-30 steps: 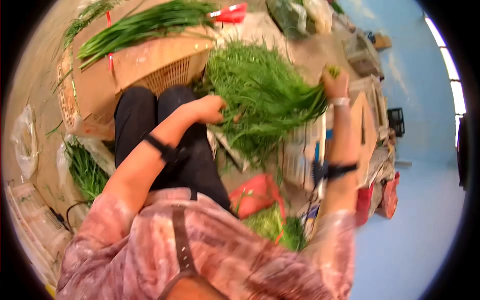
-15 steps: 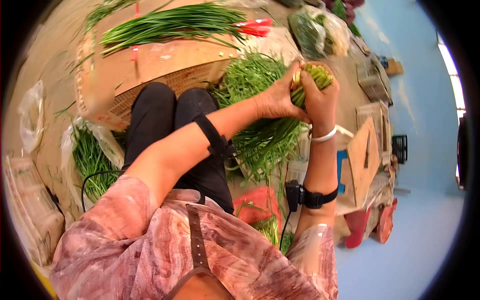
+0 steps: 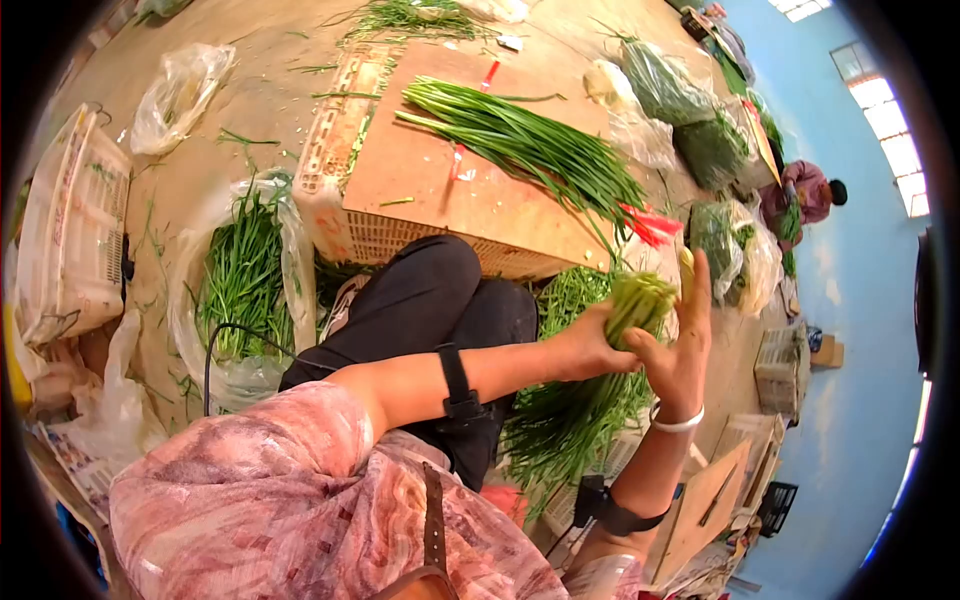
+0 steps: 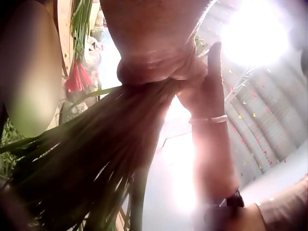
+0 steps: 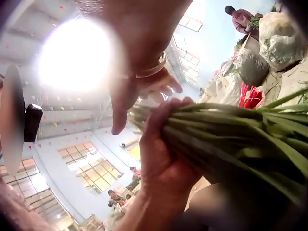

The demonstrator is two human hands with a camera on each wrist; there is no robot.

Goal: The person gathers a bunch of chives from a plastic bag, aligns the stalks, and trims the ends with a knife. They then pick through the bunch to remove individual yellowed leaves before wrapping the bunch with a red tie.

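My left hand [image 3: 590, 345] grips a bunch of long green stalks [image 3: 640, 300] below their pale cut ends, and the leaves hang down over a loose green heap [image 3: 572, 292]. Beside the cut ends, my right hand [image 3: 685, 350] has its fingers stretched up, its thumb close to the bunch; a small yellowish piece shows at its fingertips. In the right wrist view the left hand [image 5: 166, 159] is curled round the stalks [image 5: 211, 125], with the right hand [image 5: 139, 86] spread above. Leaves [image 4: 96, 144] fan out below the left hand [image 4: 149, 53] in the left wrist view.
Another green bunch [image 3: 530, 140] lies on a board [image 3: 400, 180] over a crate, near red strips [image 3: 652, 228]. An open bag of greens [image 3: 245, 280] stands left of my knees. Filled bags [image 3: 665, 85] and a seated person [image 3: 805, 195] are farther right.
My left hand has gone from the loose greens to the bunch, which my right hand held. My right hand's fingers have since straightened off it. The head view has swung, showing more floor and bags.
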